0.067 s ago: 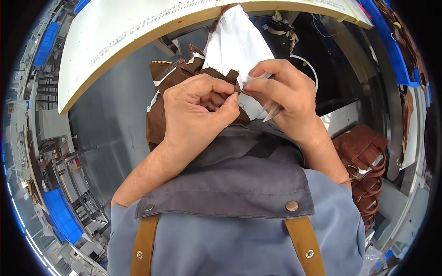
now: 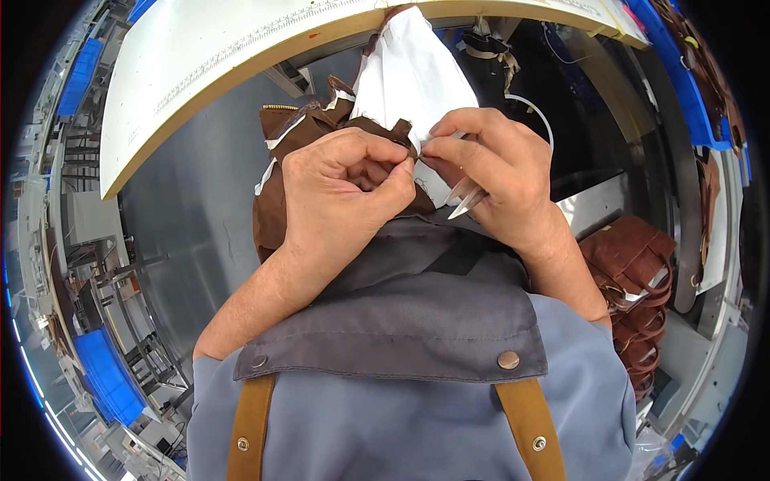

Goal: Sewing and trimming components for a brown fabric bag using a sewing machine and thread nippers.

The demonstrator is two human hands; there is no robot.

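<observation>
The left hand [image 2: 346,188] pinches the edge of brown cloth [image 2: 271,210] between thumb and forefinger. Just beside, the right hand [image 2: 504,170] presses its fingertips together, while pointed blades [image 2: 467,203], tucked in it, jut below its fingers.

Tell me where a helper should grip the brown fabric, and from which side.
Best is probably the outer part of the brown fabric beside the left hand, pinched from the left: it bulges out past that hand, uncovered. The right side looks worse, since a pointed metal tool juts from under the right hand.
</observation>
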